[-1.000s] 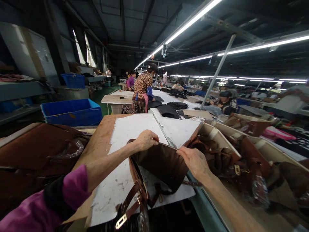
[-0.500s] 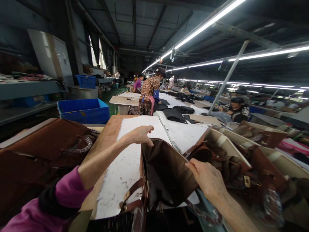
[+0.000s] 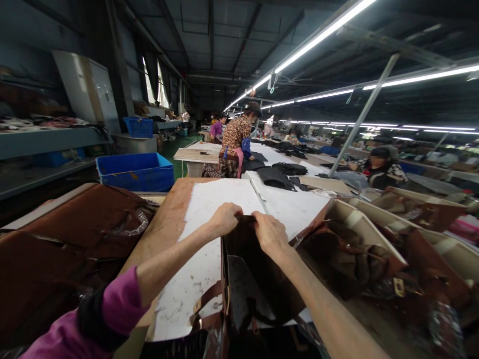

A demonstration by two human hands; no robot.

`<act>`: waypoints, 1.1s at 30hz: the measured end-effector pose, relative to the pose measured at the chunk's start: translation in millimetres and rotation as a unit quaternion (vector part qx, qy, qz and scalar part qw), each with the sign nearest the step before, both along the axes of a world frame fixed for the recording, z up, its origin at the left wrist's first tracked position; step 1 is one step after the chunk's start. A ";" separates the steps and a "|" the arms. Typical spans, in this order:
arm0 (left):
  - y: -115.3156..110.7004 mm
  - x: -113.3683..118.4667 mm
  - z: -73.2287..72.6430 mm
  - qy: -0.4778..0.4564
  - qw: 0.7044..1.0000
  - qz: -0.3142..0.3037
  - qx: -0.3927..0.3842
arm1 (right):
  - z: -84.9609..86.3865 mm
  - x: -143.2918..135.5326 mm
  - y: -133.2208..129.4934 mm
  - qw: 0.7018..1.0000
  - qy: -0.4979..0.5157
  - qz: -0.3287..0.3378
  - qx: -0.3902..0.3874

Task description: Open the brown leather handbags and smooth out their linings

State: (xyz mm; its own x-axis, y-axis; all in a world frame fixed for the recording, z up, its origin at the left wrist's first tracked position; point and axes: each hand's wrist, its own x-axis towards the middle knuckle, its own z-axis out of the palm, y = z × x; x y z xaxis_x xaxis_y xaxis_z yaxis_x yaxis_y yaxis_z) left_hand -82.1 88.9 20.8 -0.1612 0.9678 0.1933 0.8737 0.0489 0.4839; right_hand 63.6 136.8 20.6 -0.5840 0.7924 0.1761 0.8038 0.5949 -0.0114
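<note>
A brown handbag (image 3: 245,254) stands gaping in front of me, its dark lining showing. At its far rim, my left hand (image 3: 226,218) pinches the edge near the left corner. Close beside it, my right hand (image 3: 270,233) grips the same rim, thumb and fingers closed on it. A strap with a gold-coloured buckle (image 3: 197,305) hangs at the bag's left side, over the white sheet (image 3: 179,294). The bag's lower part falls in shadow, and my right forearm hides some of its right side.
Several brown bags stand at the right, the nearest bag (image 3: 337,249) close to my right arm. More brown bags (image 3: 71,234) lie at the left. Beyond them sits a blue bin (image 3: 134,172). A co-worker (image 3: 235,137) bends over the far table, where black pieces (image 3: 275,177) lie.
My right hand has moved from the bag's right rim to the far rim, beside my left hand. My left hand has closed on the edge. The view has shifted slightly.
</note>
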 end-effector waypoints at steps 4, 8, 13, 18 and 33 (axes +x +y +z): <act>-0.6 -10.8 -2.6 -0.048 0.998 -0.037 -0.004 | -6.5 -3.5 11.0 0.999 0.011 0.044 0.004; -0.8 -15.5 -4.1 -0.074 0.995 -0.071 0.004 | -7.2 4.4 19.8 0.996 0.021 0.087 -0.007; 0.4 -14.4 -7.0 -0.091 0.994 -0.059 0.011 | -8.5 1.1 21.3 0.991 0.031 0.129 -0.004; 3.4 -15.0 -12.7 -0.121 0.990 -0.064 0.012 | -9.2 -10.5 25.9 0.988 0.029 0.151 -0.019; 43.7 12.4 16.4 0.032 0.999 0.013 -0.015 | 26.4 28.1 52.5 0.998 -0.020 0.002 -0.058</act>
